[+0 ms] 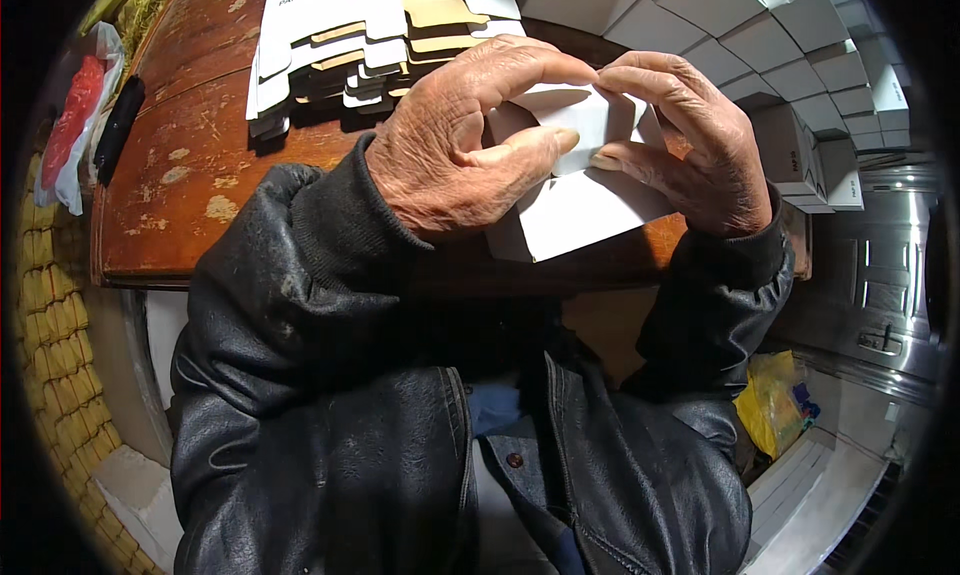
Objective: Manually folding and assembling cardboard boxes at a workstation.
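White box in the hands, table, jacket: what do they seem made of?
White box: likely thin cardboard, matte, with crisp folded edges. Table: probably wood, glossy reddish-brown finish, worn to pale patches. Jacket: leather or imitation; black, creased, slightly shiny.

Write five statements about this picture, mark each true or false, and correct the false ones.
1. The left hand and the right hand both touch a white carton. True.
2. The flat cartons lie to the right of the right hand. False: they lie at the upper left, beyond the left hand.
3. White boxes are stacked at the upper right. True.
4. The wooden table has a spotless finish. False: its reddish-brown surface shows pale, worn patches.
5. The person's jacket is black. True.
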Demonstrator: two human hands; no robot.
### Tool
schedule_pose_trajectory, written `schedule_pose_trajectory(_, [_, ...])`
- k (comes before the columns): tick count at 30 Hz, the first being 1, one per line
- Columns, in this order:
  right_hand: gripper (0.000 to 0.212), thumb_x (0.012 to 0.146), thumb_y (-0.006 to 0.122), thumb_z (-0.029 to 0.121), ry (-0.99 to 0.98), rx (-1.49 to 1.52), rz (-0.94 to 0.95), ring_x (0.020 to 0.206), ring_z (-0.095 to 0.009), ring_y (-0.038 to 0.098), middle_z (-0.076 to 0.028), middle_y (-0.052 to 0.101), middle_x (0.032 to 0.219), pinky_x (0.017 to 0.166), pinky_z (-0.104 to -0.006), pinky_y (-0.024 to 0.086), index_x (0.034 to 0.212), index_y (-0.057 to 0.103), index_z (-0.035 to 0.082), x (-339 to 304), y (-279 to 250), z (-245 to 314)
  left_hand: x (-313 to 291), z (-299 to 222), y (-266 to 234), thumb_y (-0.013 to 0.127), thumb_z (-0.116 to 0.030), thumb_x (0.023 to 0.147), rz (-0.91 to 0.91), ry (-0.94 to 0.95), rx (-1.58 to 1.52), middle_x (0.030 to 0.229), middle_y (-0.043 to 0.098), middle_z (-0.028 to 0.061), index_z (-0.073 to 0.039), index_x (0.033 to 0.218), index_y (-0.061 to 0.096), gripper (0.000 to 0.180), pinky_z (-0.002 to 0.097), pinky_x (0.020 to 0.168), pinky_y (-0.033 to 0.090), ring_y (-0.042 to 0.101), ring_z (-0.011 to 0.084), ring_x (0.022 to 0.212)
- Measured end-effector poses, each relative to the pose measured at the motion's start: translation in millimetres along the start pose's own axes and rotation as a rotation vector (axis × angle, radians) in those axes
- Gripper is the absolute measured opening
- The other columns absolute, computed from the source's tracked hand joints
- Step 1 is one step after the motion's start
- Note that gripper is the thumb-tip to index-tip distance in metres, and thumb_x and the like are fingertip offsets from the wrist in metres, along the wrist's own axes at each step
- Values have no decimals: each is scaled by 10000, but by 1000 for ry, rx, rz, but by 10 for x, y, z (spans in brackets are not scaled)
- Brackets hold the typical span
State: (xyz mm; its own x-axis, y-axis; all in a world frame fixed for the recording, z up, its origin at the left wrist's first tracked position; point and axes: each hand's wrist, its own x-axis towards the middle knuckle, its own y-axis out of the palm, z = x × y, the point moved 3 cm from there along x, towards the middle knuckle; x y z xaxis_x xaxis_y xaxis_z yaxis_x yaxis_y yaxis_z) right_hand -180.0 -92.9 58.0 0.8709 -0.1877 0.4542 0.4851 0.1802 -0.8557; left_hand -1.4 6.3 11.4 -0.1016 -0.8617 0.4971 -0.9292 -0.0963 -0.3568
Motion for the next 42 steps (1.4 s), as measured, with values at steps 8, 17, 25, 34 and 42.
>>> schedule_pose_trajectory(8, [468, 767, 784, 247, -37, -112, 19, 954, -263, 682, -121, 648, 1102, 795, -356, 600, 1184, 608, 129, -3, 6, 41, -2, 36, -2, 594, -214, 939, -11, 8, 13, 1216, 593, 146, -96, 1259, 575, 341, 407, 938, 528, 610, 272, 1104])
schedule_pose_trajectory(17, [467, 795, 755, 228, -44, -312, 124, 947, -269, 667, -120, 619, 1099, 789, -370, 593, 1210, 568, 121, 28, -32, 205, 17, -11, -2, 670, -160, 880, -20, 54, 11, 1197, 602, 126, -100, 1230, 595, 363, 395, 967, 513, 607, 262, 1109])
schedule_pose_trajectory(25, [506, 808, 729, 175, 5, -263, 184, 981, -308, 642, -154, 596, 1146, 801, -387, 553, 1267, 544, 71, 31, -16, 147, 44, -6, 7, 699, -113, 850, -18, 58, 10, 1183, 610, 120, -85, 1199, 601, 364, 380, 977, 503, 599, 246, 1115])
schedule_pose_trajectory(34, [364, 776, 776, 183, 29, 44, -16, 1017, -254, 658, -123, 630, 1149, 819, -368, 584, 1103, 643, 93, -72, 27, 104, -3, -24, 5, 626, -134, 914, -34, 78, 35, 1132, 625, 122, -68, 1136, 621, 232, 365, 943, 509, 614, 233, 1065])
schedule_pose_trajectory(42, [262, 868, 703, 209, 140, 325, -133, 1098, -255, 622, -159, 626, 1187, 906, -383, 534, 1073, 654, 52, -278, -9, 27, -7, -21, 16, 620, -108, 913, -10, 19, -32, 1097, 632, 103, -67, 1053, 651, 148, 362, 929, 538, 625, 217, 1044])
